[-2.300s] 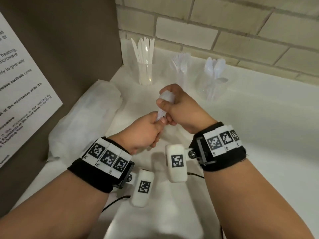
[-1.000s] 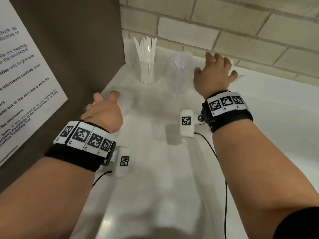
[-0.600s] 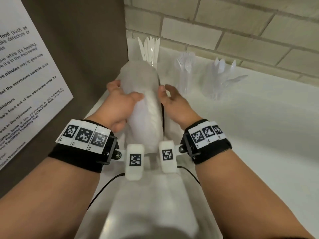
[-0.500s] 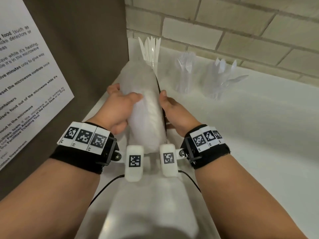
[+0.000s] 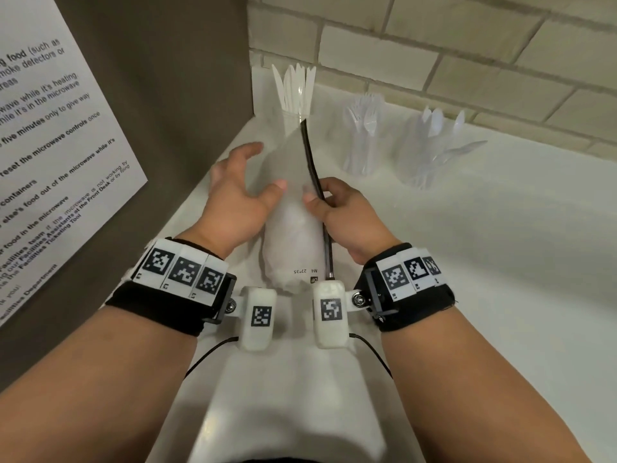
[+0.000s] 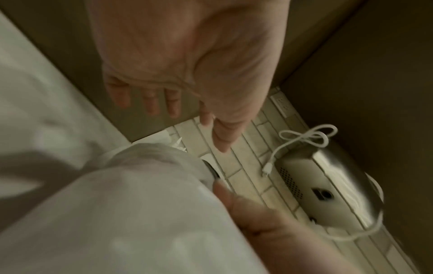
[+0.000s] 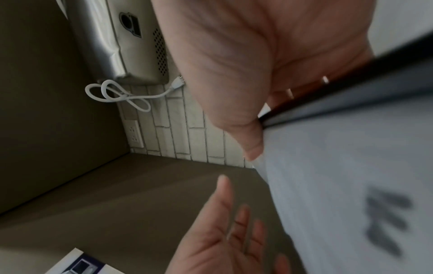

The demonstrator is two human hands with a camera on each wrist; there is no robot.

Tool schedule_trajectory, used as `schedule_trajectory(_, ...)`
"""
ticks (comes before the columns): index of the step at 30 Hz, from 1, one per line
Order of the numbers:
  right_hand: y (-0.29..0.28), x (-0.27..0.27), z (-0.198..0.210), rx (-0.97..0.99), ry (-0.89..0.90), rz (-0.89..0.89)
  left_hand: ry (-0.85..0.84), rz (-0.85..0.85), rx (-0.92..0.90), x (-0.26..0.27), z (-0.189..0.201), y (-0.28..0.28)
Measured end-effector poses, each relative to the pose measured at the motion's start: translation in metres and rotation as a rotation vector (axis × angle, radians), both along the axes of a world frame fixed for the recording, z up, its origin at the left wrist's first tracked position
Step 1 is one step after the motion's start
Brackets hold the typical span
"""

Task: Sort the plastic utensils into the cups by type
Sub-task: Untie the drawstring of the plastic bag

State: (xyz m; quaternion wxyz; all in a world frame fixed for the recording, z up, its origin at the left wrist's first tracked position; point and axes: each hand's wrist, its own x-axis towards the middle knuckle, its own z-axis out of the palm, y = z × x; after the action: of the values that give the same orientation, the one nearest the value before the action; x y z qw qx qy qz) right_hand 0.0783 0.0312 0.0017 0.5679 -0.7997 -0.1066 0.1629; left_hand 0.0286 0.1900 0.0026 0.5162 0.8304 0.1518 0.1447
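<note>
Dispenser (image 6: 332, 187) wrist-only, cups (image 5: 362, 152) head-only

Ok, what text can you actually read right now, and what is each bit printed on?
"M4 27*35", upside down, on the white bag.
"DF", sideways, at the bag's edge.
"five minutes only to give way" and "reset the microwave controls once", partial lines on the wall notice; its lowest lines are too small to read.
Wristband tags: patterns only, their small marks unreadable.
Wrist views: bag print blurred.
</note>
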Motion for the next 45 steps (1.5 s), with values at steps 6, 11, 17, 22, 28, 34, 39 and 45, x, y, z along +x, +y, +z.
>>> schedule_trajectory(6, 0.004, -0.005, 0.012, 0.051, 0.177, -0.047, 0.153, -0.422, 0.150, -0.013, 0.016, -0.015)
schedule_trajectory(11, 0.004, -0.017, 0.025, 0.283, 0.437, -0.089, 0.376, -0.617, 0.440, -0.018, 0.016, -0.002)
schedule_trajectory(17, -0.009, -0.018, 0.035, -0.468, -0.435, -0.082, 0.353, -0.669, 0.478, -0.014, 0.031, 0.023)
schedule_trajectory(22, -0.008, -0.007, 0.038, -0.828, -0.599, 0.097, 0.263, -0.496, 0.541, -0.008, 0.032, 0.033)
schedule_trajectory(28, -0.012, 0.004, 0.046, -0.916, -0.575, -0.064, -0.080, -0.023, 0.151, -0.005, 0.031, 0.037)
schedule_trajectory(34, 0.025, -0.007, 0.069, -0.503, -0.679, 0.118, -0.179, -0.052, -0.037, -0.004, 0.038, 0.011)
schedule_trajectory(39, 0.033, 0.001, 0.074, -0.515, -0.748, 0.105, -0.189, -0.102, -0.172, -0.008, 0.043, 0.014)
schedule_trajectory(45, 0.041, -0.005, 0.072, -0.431, -0.747, 0.143, -0.242, -0.042, -0.198, -0.009, 0.045, 0.015)
